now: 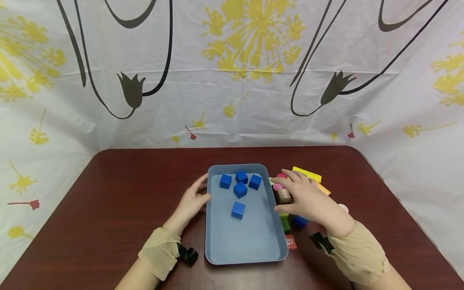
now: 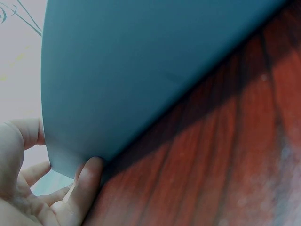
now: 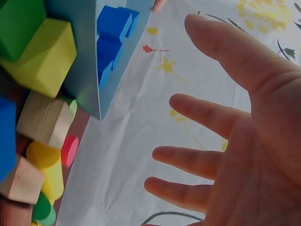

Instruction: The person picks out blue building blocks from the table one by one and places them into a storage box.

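A grey-blue tray lies on the table with several blue cubes in it, most of them grouped toward its far end. My left hand is at the tray's left side; thumb and fingers touch its outer wall. On the right, my right hand hovers over a pile of blocks beside the tray, fingers spread and holding nothing. Near it are a plain wooden block, a yellow-green block and a yellow cylinder. The hand partly hides the pile in the head view.
Beyond the right hand lie yellow blocks. A blue block, a green block and a red piece marked B lie along the tray's right side. A patterned white sheet hangs behind the dark wooden table.
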`<state>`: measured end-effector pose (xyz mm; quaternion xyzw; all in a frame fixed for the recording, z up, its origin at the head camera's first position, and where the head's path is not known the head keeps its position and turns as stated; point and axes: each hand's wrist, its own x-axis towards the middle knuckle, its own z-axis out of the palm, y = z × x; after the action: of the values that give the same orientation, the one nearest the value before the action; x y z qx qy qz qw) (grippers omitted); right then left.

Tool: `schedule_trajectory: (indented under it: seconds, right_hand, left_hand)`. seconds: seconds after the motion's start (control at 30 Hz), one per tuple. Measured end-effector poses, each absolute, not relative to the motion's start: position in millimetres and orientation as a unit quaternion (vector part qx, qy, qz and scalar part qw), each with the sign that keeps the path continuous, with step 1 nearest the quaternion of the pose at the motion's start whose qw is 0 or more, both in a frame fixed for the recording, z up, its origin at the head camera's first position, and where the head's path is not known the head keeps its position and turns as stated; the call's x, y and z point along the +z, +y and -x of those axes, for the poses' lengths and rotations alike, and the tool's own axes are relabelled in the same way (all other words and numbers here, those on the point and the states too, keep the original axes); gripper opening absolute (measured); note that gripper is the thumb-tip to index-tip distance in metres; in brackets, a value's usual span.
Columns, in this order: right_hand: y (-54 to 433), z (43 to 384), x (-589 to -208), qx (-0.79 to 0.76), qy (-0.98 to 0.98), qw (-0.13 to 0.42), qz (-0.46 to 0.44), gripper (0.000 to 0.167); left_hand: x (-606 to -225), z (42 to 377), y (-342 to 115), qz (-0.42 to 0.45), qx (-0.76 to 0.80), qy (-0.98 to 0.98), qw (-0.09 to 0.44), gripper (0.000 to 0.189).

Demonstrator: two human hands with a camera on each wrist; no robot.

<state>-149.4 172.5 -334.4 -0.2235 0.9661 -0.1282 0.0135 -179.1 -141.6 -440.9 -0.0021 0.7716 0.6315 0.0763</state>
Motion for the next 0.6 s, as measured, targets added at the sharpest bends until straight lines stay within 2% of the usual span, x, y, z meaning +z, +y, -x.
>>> schedule_trajectory:
  seconds: [0.6]
  right_hand:
    - [204,142,-330,-0.132,0.969,0.002,0.209,0.068]
  left_hand:
    - [-443,179,-142,-0.003,0.632,0.772,0.066,0.073]
